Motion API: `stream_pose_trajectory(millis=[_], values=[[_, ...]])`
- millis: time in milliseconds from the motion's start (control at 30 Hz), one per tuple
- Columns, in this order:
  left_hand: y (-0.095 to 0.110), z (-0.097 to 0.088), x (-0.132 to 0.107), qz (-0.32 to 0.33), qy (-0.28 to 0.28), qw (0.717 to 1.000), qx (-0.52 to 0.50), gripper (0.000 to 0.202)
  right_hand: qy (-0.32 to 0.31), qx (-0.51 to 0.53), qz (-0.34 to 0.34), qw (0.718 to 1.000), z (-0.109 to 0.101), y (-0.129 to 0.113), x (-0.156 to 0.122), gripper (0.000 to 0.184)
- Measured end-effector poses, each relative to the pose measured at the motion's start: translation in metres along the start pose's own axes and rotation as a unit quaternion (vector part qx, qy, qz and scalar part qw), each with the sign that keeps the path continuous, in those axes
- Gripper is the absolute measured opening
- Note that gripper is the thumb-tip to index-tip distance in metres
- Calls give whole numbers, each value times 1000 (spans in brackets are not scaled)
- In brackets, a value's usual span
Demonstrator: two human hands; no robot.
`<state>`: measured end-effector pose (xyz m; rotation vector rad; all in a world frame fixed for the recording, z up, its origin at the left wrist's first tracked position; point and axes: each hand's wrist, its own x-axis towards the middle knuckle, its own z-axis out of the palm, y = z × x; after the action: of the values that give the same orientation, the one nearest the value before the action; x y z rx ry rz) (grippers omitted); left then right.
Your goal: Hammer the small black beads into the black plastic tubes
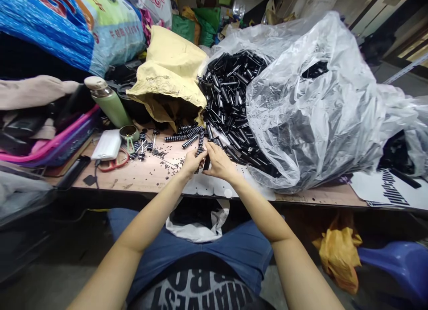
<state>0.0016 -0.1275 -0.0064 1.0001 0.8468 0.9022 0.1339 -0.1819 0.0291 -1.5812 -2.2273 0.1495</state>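
Both hands meet over the front of the workbench. My right hand has its thumb and fingers closed around a short black tube, which stands roughly upright. Close against it, my left hand is pinched shut, its fingertips at the tube's side; whether it also grips a white-dotted black roll just behind is unclear. More dotted rolls lie beyond my left hand. Many black tubes spill from a clear plastic bag toward my right hand.
Tiny black bits are scattered over the bench. At left are red scissors, a white box, a green flask and a pink basket. A yellow sack stands behind; a white bag hangs at my lap.
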Motion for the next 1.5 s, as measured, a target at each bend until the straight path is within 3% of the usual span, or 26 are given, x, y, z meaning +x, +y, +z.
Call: stream_pose_trajectory(millis=[133,233,400,500,667,867,933,1033,1133,1200,1500], values=[[6,-10,-14,14,-7,996,-88,36,-17,10,37,999,8,-8,-27,108],[10,-17,-26,20,-5,995,-94,44,-74,-20,53,996,19,-12,-51,103],[17,-24,-41,5,8,997,-82,56,-109,-86,84,987,30,-17,-68,95],[17,-31,-44,3,32,996,-81,55,-94,-115,110,983,32,-24,-69,91],[3,-40,-47,25,87,994,-54,44,-33,-136,211,968,42,-36,-75,78],[-15,-38,-61,-7,47,998,-34,42,-43,-25,273,961,42,-30,-84,80],[-16,-36,-66,-35,35,997,-60,45,-35,56,256,964,35,-29,-83,96],[-10,-31,-71,-83,6,990,-113,41,17,208,155,966,24,-36,-74,116],[-1,-22,-77,-101,1,982,-159,31,63,282,27,957,19,-49,-60,117],[5,-17,-80,-108,11,979,-173,27,67,291,-15,954,21,-56,-52,117],[13,-14,-89,-99,49,988,-110,31,33,327,3,944,39,-54,-51,113]])
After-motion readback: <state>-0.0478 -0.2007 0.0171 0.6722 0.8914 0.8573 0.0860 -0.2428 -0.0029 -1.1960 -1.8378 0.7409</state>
